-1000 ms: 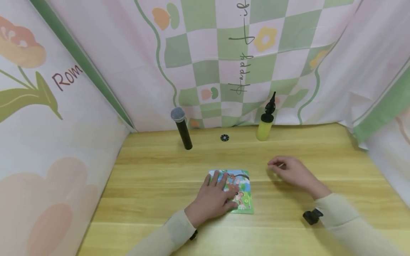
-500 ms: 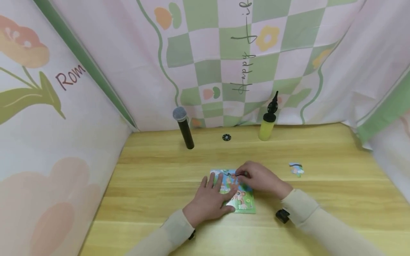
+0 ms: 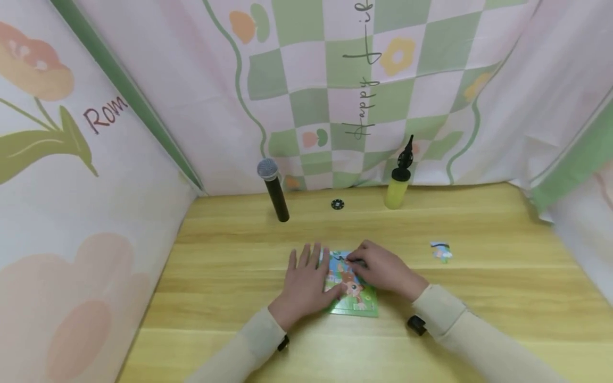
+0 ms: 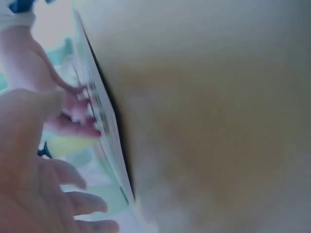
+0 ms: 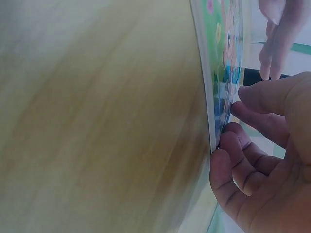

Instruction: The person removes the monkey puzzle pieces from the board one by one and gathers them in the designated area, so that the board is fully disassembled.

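Observation:
A small picture puzzle with a cartoon animal on blue and green lies flat in front of me. My left hand rests over its left side, fingers spread, thumb across the picture. At the upper right part, my right hand has thumb and index fingertips together on the surface; whether they pinch a piece I cannot tell. In the right wrist view its other fingers curl at the board's edge. One loose puzzle piece with a dark branch lies on the table to the right.
Along the back of the wooden table stand a microphone and a yellow hand pump with a black nozzle. Between them lies a black round chip. A patterned curtain hangs right behind.
My right hand has moved left from beside the puzzle onto its upper right, leaving the loose piece in sight on the table. The left hand has shifted slightly left and spread.

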Demonstrator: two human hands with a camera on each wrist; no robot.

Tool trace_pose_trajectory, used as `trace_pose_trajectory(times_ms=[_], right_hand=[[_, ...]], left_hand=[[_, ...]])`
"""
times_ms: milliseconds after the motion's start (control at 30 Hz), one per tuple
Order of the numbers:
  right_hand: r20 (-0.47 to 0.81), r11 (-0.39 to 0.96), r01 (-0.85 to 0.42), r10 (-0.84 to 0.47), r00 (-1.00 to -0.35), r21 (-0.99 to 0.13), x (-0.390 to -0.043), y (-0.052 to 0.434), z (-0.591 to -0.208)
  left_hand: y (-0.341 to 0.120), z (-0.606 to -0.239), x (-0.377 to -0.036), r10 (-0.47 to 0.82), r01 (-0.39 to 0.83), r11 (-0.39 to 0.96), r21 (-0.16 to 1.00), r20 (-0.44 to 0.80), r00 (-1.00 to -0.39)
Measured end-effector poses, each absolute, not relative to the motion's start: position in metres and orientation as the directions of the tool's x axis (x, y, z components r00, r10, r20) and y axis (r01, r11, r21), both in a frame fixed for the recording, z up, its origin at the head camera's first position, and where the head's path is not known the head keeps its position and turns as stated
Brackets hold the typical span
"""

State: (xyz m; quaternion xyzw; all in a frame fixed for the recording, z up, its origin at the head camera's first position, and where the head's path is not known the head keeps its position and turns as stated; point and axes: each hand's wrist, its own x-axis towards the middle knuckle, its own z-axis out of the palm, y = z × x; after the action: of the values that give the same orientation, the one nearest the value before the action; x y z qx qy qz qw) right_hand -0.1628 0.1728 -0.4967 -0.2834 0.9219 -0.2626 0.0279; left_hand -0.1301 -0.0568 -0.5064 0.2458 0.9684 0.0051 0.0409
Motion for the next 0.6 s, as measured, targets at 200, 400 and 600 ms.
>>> trace_pose_trajectory(times_ms=[200,400,600], right_hand=[[0.1,0.694,-0.518,-0.548,-0.831,-0.499,-0.163,0.172,-0.499],[0.089,0.681,-0.496,-0.539,-0.838,-0.539,-0.164,0.169,-0.498],[0.044,0.679,-0.418,-0.496,-0.867,-0.604,-0.165,0.169,-0.497]], left_hand=[[-0.056,-0.507,-0.137,0.425,0.435,0.9,-0.021,-0.181,-0.887],[-0.051,-0.509,-0.141,0.388,0.406,0.913,-0.043,-0.22,-0.895],[-0.045,-0.505,-0.143,0.371,0.396,0.916,-0.068,-0.236,-0.898]])
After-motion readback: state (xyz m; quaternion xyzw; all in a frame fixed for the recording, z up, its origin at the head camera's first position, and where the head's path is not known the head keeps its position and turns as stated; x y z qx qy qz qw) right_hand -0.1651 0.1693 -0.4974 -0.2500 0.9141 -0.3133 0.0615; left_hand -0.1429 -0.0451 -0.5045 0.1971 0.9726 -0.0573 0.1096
